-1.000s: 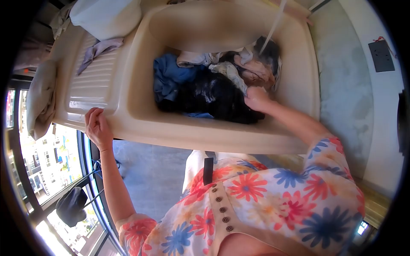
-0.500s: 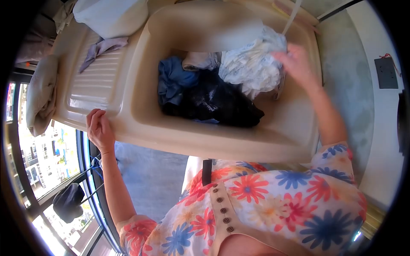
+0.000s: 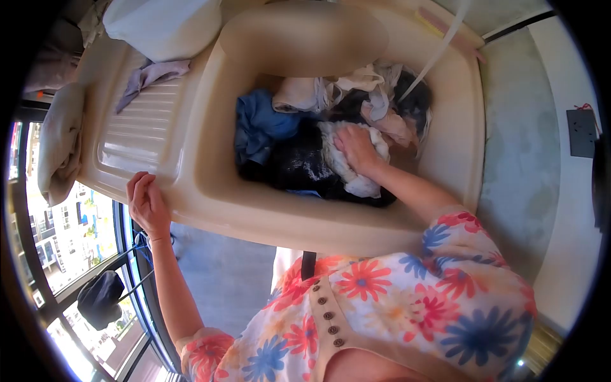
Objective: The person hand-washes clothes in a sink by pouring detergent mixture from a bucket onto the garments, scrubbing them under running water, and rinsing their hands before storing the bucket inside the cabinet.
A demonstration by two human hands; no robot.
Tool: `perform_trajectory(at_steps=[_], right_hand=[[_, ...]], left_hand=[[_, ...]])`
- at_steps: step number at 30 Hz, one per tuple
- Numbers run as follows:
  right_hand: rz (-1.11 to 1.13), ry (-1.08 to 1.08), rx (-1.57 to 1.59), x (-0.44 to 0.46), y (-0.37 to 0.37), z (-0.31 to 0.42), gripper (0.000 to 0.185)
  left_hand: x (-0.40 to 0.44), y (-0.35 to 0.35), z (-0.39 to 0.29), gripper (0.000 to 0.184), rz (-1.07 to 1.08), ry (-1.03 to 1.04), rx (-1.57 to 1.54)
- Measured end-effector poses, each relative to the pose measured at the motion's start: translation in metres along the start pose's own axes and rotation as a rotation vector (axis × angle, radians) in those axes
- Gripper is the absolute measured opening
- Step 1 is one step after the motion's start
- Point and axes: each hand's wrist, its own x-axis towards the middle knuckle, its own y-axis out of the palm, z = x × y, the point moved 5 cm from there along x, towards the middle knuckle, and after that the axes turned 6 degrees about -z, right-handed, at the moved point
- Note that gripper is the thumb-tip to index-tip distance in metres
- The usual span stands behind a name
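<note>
While the right hand (image 3: 358,149) lies on the white cloth (image 3: 364,184), its grip is bent over the fabric; whether it is closed cannot be told. The white cloth is inside the sink (image 3: 273,223), right of centre, atop the black cloth (image 3: 296,162). The blue cloth (image 3: 258,124) lies near the basin's left edge, the pink cloth (image 3: 393,127) toward the right edge. The left hand (image 3: 148,205) touches the sink's front edge near the front left corner, fingers curled; clasping cannot be confirmed.

A floral white top (image 3: 394,305) has dark buttons (image 3: 328,316).
</note>
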Motion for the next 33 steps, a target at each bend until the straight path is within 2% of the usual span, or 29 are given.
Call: perform_trajectory(at_steps=[1,4,7,10,13,15,17,19,21,24,26,27,28,30,33], right_hand=[[0.085,-0.010,0.003,-0.010,0.006,-0.012,0.016],[0.160,0.015,-0.031,-0.010,0.036,-0.064,0.016],[0.451,0.017,-0.266,0.028,0.062,-0.097,0.020],[0.289,0.374,-0.198,0.043,0.056,-0.092,0.024],[0.155,0.189,-0.044,0.008,0.028,-0.051,0.026],[0.192,0.240,0.089,-0.036,0.009,-0.050,0.023],[0.206,0.188,0.103,-0.068,-0.034,-0.072,0.026],[0.180,0.475,0.007,-0.078,-0.084,-0.135,0.026],[0.063,0.751,-0.018,-0.081,-0.096,-0.217,0.026],[-0.038,0.560,-0.205,-0.016,-0.147,-0.125,0.025],[-0.068,0.504,-0.112,-0.007,-0.120,-0.103,0.025],[-0.177,0.330,-0.003,-0.013,-0.105,-0.078,0.021],[-0.085,0.206,0.189,-0.034,-0.063,-0.069,0.020],[-0.240,-0.107,-0.230,-0.049,-0.047,0.003,0.020],[0.118,0.037,-0.220,-0.037,-0.010,-0.022,0.024]], left_hand=[[-0.001,0.002,0.000,0.013,0.004,-0.011,-0.001],[0.000,0.001,0.003,0.013,0.002,-0.021,-0.003],[0.002,0.000,0.003,0.013,-0.008,0.010,-0.014],[0.000,-0.002,0.002,0.013,-0.018,0.027,-0.011],[0.000,0.001,0.004,0.013,-0.021,0.016,-0.002],[-0.001,0.001,0.005,0.013,-0.023,0.020,-0.006],[0.000,0.000,0.006,0.013,-0.018,0.020,-0.014],[0.000,-0.001,0.003,0.013,-0.019,0.021,-0.025],[-0.002,0.000,0.005,0.013,-0.029,0.023,-0.005],[-0.002,0.001,0.006,0.013,-0.031,-0.004,-0.014],[-0.001,0.000,0.006,0.014,-0.029,-0.013,-0.013],[0.000,0.000,0.005,0.014,-0.025,-0.007,-0.007],[-0.001,0.000,0.004,0.014,-0.021,-0.002,-0.002],[-0.001,0.001,0.005,0.014,-0.026,0.013,-0.014],[-0.003,-0.001,0.006,0.014,-0.017,0.025,0.022]])
